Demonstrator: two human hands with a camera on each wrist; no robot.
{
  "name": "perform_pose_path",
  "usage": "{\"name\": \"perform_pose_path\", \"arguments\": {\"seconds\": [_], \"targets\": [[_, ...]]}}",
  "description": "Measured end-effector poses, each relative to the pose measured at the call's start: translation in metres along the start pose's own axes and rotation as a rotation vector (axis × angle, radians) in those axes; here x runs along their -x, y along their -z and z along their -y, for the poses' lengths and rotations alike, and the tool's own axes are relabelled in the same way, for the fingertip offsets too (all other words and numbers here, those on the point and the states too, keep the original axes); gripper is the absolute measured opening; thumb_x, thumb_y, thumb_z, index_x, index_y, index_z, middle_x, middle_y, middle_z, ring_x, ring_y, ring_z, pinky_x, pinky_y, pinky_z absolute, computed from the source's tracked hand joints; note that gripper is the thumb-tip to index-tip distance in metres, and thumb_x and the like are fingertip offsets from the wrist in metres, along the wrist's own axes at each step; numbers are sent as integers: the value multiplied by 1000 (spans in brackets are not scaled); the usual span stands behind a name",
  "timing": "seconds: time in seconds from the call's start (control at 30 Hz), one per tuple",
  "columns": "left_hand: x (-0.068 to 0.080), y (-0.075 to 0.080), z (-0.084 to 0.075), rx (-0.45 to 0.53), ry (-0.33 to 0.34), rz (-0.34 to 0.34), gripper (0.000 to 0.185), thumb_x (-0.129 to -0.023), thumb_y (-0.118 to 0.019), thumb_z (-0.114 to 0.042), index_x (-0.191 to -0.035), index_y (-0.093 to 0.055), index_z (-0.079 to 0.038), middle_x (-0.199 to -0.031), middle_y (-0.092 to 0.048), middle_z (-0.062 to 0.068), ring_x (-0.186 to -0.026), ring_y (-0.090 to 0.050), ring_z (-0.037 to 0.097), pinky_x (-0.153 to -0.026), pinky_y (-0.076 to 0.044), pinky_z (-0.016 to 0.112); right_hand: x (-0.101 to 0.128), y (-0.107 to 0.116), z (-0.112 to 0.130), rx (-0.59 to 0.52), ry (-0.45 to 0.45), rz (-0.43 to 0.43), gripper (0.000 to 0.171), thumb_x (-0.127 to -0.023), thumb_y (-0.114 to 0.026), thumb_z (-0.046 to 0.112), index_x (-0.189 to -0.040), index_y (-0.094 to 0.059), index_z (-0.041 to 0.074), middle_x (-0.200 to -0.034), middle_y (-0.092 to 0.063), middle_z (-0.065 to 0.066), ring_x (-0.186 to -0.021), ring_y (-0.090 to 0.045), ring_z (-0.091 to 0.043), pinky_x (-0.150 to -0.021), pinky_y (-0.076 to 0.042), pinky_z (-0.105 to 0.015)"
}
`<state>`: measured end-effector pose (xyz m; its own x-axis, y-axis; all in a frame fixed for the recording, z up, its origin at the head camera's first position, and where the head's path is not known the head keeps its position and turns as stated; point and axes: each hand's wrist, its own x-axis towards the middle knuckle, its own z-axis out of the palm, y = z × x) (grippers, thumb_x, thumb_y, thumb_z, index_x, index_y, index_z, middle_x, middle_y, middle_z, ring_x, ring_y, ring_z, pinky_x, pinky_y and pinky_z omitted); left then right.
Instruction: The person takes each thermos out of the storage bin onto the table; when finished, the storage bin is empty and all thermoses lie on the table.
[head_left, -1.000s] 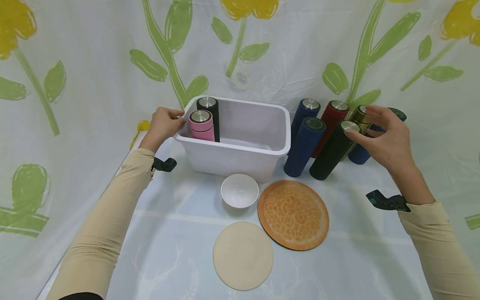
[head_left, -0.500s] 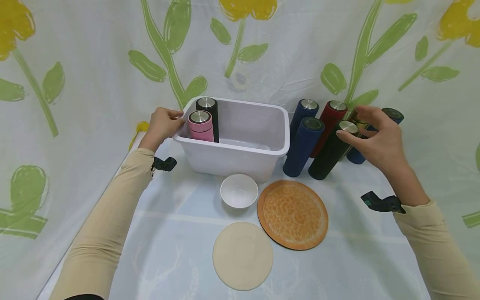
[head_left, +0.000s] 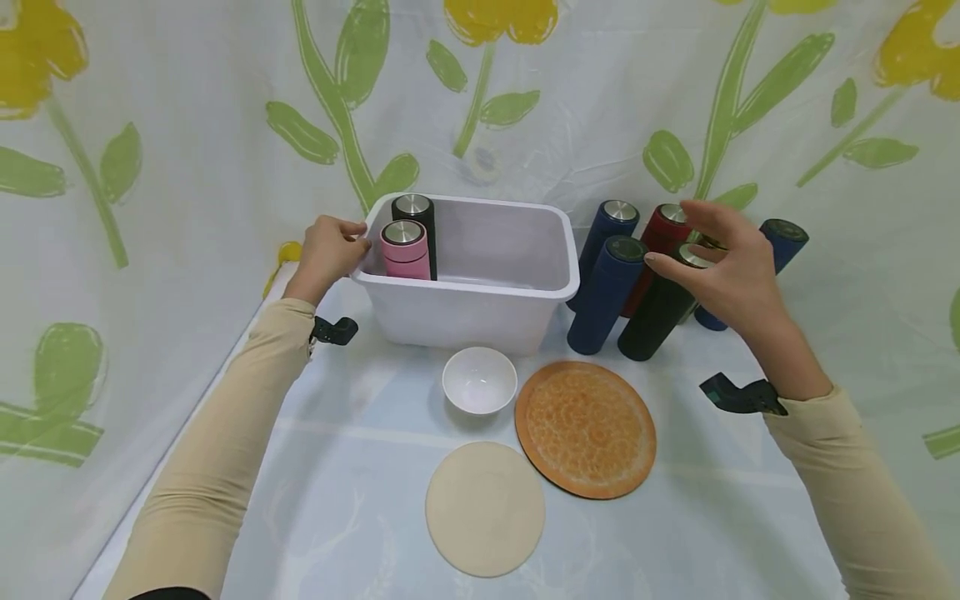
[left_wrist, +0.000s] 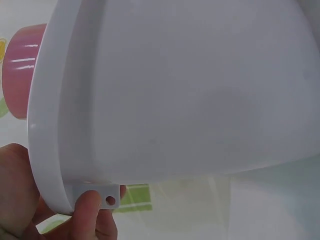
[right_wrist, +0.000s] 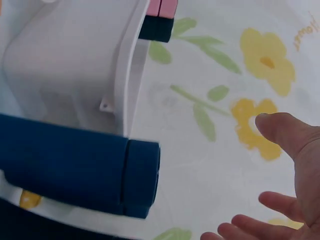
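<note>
My left hand [head_left: 326,254] grips the left end of a white plastic bin [head_left: 472,312], thumb against a small holed tab [left_wrist: 102,195] under its rim in the left wrist view. Inside the bin's left end stand a pink thermos [head_left: 407,258] and a black thermos [head_left: 417,210]. At right, my right hand [head_left: 731,267], thumb and fingers spread, is over a dark thermos [head_left: 651,325] and partly hides it. Around it stand a front blue thermos [head_left: 603,296], a back blue thermos [head_left: 617,218], a red thermos [head_left: 662,237] and a right-hand blue thermos [head_left: 783,236].
A white bowl [head_left: 480,382] sits before the bin. Beside it lies a round brown mat [head_left: 587,429], with a round beige mat [head_left: 486,508] nearer the front. A flower-patterned curtain [head_left: 570,108] hangs close behind the bin and bottles.
My right hand has moved left across the thermoses, from near the gold one towards the front blue one. The right-hand blue thermos is now less covered. My left hand stays on the bin.
</note>
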<state>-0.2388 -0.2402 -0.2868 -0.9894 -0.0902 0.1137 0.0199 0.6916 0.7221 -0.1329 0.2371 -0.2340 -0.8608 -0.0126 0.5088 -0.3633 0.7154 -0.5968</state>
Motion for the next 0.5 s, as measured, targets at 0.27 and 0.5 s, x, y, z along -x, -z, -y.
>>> {"name": "perform_pose_path", "arguments": {"seconds": [0.27, 0.5], "targets": [[-1, -1, 1, -13, -8, -5, 43, -96, -60, -14, -138, -59, -3, -125, -63, 25, -95, -63, 33, -62, -55, 26, -10, -19, 16, -52, 90, 30, 69, -81, -85, 22, -142, -55, 12, -141, -56, -6, -129, -52, -24, -100, -49, -31], [0, 0, -1, 8, 9, 6, 43, -97, -59, -14, -139, -58, -3, -127, -62, 25, -100, -61, 32, -64, -57, 26, -20, -43, 26, -94, 156, 90, 70, -80, -86, 21, -142, -55, 10, -140, -56, -7, -128, -53, -24, -100, -50, -44]]}}
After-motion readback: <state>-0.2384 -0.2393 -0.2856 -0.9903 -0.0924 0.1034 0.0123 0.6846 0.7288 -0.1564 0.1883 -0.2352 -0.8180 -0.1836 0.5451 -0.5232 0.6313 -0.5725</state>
